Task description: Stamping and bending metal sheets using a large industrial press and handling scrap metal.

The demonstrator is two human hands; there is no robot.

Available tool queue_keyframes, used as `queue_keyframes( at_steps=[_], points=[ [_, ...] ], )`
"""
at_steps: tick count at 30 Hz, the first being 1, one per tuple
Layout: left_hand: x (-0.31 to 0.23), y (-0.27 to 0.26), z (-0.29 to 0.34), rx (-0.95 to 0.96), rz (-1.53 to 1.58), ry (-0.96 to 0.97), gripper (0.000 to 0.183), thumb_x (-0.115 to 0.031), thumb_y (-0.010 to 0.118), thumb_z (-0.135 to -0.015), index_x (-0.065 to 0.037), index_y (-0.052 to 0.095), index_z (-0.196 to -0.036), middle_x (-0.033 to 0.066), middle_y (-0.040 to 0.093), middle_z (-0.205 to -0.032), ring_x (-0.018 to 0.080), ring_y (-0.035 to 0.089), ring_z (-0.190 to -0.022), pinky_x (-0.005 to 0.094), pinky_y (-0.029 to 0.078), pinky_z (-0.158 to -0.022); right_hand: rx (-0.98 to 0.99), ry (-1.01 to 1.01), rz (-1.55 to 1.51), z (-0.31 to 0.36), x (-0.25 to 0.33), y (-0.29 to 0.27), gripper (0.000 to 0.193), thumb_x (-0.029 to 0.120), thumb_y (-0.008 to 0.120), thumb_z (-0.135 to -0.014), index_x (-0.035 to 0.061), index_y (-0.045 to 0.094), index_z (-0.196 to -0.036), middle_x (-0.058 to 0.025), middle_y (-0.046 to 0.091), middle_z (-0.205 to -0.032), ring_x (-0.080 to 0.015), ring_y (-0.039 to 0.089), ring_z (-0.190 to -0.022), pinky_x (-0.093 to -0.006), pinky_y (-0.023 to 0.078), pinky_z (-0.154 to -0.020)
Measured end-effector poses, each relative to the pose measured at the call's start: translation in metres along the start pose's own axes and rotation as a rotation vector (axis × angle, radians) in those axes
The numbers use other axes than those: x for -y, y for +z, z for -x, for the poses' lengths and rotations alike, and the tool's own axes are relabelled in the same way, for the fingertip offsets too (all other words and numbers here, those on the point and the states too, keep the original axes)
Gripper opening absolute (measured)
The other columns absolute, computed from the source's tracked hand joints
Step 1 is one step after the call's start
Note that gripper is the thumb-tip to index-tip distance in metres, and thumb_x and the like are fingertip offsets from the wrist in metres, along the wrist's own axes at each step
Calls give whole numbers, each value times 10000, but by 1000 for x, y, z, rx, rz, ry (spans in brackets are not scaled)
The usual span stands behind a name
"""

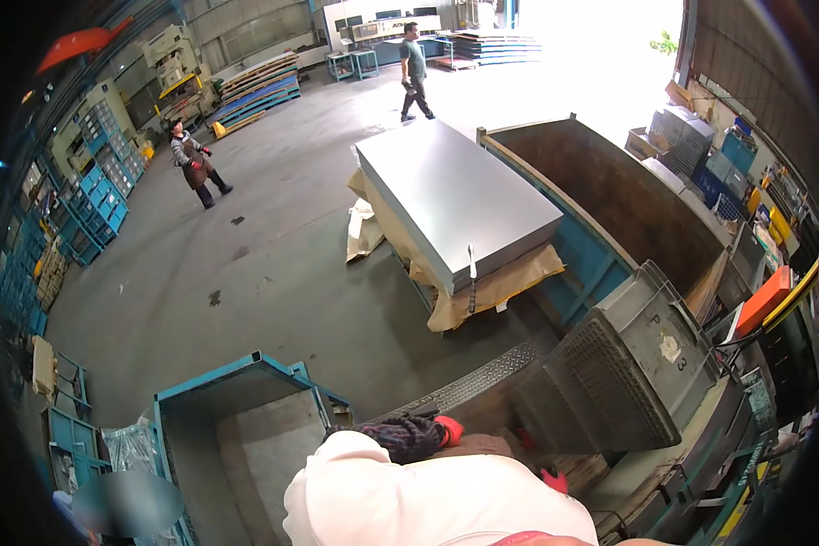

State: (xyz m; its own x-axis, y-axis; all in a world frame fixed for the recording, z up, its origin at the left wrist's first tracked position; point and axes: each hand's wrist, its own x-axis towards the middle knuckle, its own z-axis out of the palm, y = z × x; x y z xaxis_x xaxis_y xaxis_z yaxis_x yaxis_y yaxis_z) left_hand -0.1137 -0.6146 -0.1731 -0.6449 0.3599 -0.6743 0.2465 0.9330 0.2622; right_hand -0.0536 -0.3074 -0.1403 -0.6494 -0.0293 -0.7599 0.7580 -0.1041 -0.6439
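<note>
My left hand (449, 431), in a red glove below a dark patterned sleeve, is low in the middle of the view, beside a brown surface. My right hand (553, 480), also red-gloved, shows only in part past my white top, below the grey plastic crate (646, 373). The crate is tipped on its side, its base turned toward the upper right. Whether either hand touches it, I cannot tell. Fingers of both hands are mostly hidden. A ridged metal strip (482, 373) runs just beyond my left hand.
Ahead stands a tall stack of metal sheets (455, 200) on brown paper, a thin tool (471, 282) at its corner. Right of it is a large blue-sided bin (584, 259). A blue-framed cart (211, 384) stands at left. Two people (194, 164) are across the floor.
</note>
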Motion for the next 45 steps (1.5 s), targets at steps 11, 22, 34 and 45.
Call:
queue_keyframes(
  at_steps=[11, 22, 34, 45],
  points=[
    [-89, -37, -10, -364, -5, 224, 233, -264, 548, -568, -84, 577, -714, 115, 567, -695, 247, 552, -644, 360, 436, -570, 571, -572, 362, 14, 111, 151, 254, 172, 465, -771, 4, 503, -958, -89, 536, -907, -156, 500, -828, -256, 387, -736],
    [-78, 27, 3, -281, 165, 102, 274, -299, 518, -633, -76, 576, -781, 97, 572, -713, 208, 548, -637, 316, 431, -602, 962, -679, 732, 89, 101, 196, 307, 90, 587, -664, 35, 515, -958, -50, 555, -897, -86, 493, -841, -226, 381, -747],
    [-48, -66, 82, -667, 717, -5, 334, -292, 494, -691, -48, 519, -916, 137, 540, -887, 270, 517, -799, 333, 402, -689, 343, -542, 935, -7, 102, 134, 338, 321, 518, -690, 35, 523, -870, -114, 568, -757, -216, 547, -676, -307, 422, -612],
    [-96, -101, 55, -73, 997, 504, 316, -330, 459, -758, -36, 526, -853, 43, 536, -768, 108, 457, -714, 264, 365, -648, 738, -654, 1493, 54, 84, 180, 496, 381, 434, -715, 66, 384, -1095, -121, 388, -1132, -252, 362, -1039, -348, 258, -876]
  ],
)
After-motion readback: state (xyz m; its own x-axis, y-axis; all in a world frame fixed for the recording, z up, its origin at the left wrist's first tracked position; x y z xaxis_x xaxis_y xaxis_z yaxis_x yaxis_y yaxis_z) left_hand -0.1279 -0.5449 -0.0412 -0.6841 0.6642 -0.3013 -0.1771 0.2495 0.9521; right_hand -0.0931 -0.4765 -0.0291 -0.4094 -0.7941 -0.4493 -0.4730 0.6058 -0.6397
